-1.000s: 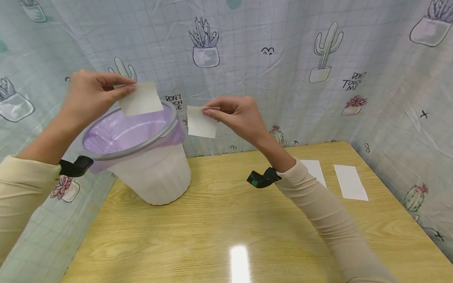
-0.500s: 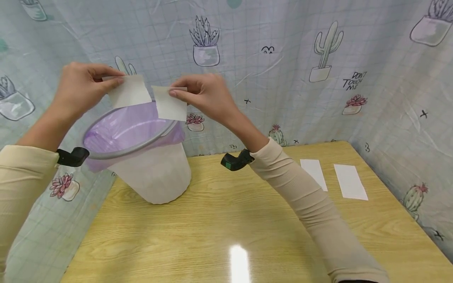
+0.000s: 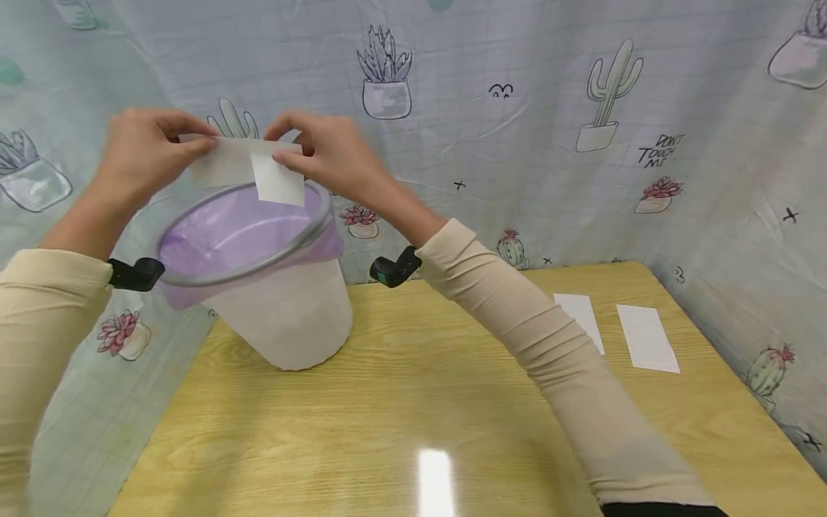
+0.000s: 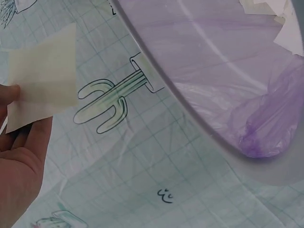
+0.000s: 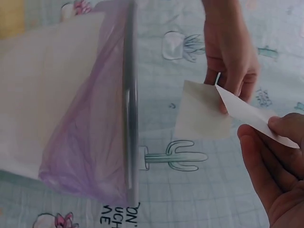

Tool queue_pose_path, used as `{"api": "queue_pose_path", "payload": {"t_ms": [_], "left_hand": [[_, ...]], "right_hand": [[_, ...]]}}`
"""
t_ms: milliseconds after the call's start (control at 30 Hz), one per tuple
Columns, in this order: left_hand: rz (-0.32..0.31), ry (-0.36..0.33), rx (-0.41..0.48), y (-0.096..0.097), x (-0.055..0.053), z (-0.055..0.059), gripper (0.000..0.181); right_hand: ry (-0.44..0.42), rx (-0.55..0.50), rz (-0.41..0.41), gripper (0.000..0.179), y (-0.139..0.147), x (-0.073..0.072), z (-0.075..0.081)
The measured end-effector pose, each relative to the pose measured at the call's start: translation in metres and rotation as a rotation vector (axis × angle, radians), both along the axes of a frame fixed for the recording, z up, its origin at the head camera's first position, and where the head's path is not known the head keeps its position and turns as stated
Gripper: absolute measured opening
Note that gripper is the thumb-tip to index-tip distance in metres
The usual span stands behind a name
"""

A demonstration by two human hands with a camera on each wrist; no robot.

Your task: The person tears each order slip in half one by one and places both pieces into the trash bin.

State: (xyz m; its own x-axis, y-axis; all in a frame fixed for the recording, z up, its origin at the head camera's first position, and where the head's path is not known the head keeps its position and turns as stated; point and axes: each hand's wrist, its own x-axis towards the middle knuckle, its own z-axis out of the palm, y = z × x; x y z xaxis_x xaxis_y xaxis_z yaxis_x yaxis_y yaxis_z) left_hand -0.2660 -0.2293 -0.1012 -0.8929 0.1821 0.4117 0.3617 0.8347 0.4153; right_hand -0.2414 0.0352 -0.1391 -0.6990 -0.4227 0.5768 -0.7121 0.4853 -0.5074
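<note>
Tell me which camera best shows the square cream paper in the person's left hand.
The left wrist view: the square cream paper faces the camera, with only the left hand covering an edge. The head and right wrist views both show it partly covered by the white rectangular paper in the right hand.

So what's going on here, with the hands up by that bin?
A person's left hand pinches one pale paper square, and the right hand pinches another square. Both are held up higher than the rim of the bin; whether they touch is unclear. What look like paper pieces lie inside its purple liner. Two white sheets lie on the table.
</note>
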Motion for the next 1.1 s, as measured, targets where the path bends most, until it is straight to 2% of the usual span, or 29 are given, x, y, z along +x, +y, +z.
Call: {"api": "queue_pose_path", "payload": {"t_ms": [67, 233, 367, 467, 633, 800, 1100], "left_hand": [[0.001, -0.009, -0.001, -0.002, -0.002, 0.000, 0.033], [0.018, -0.040, -0.002, -0.009, -0.003, 0.000, 0.036], [0.055, -0.072, -0.020, -0.013, -0.005, -0.001, 0.041], [0.076, -0.093, -0.039, -0.014, -0.008, -0.001, 0.043], [0.061, -0.108, -0.075, -0.011, -0.015, -0.004, 0.043], [0.038, -0.107, -0.082, -0.010, -0.020, -0.006, 0.037], [0.039, -0.114, -0.105, -0.010, -0.021, -0.008, 0.036]], "right_hand": [[-0.018, 0.041, 0.001, 0.023, -0.006, -0.003, 0.006], [0.016, 0.177, -0.004, 0.018, -0.019, -0.009, 0.019], [0.063, 0.319, 0.020, 0.017, -0.026, -0.013, 0.020], [0.073, 0.388, 0.044, 0.019, -0.027, -0.015, 0.017], [0.123, 0.479, 0.056, 0.019, -0.023, -0.019, 0.016], [0.173, 0.552, 0.098, 0.017, -0.021, -0.022, 0.025], [0.134, 0.619, 0.037, 0.028, -0.042, -0.031, 0.036]]}}
